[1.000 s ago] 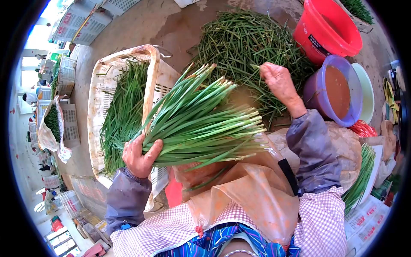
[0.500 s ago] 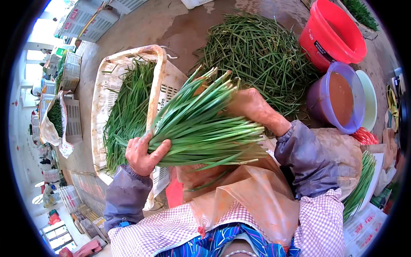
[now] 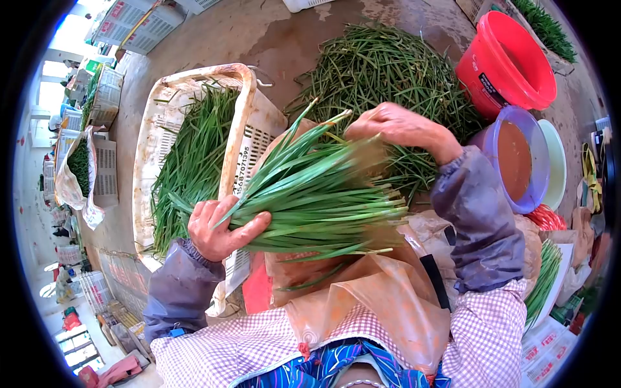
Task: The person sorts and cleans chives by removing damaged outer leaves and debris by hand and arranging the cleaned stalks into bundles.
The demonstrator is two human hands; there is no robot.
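A fanned bundle of long green stalks (image 3: pixel 310 204) lies across the front of my body, its cut ends toward the right. My left hand (image 3: pixel 223 229) is wrapped round the bundle at its left end, beside the crate. At the upper right tips of the bundle is my right hand (image 3: pixel 404 126), with fingers bent together and slightly blurred; what it pinches, if anything, cannot be made out. Left of the bundle, a dirty white crate (image 3: pixel 242 110) holds more green stalks (image 3: pixel 197 152).
A loose heap of green leaves (image 3: pixel 388 71) covers the floor ahead. At the right stand a red bucket (image 3: pixel 482 64), a purple basin (image 3: pixel 543 161) with brown water and a pale green basin (image 3: pixel 556 155). A plastic apron (image 3: pixel 381 284) covers my lap.
My right hand has lifted slightly up and to the right, off the stalks' upper side. My left hand keeps its hold on the bundle. The view has shifted slightly.
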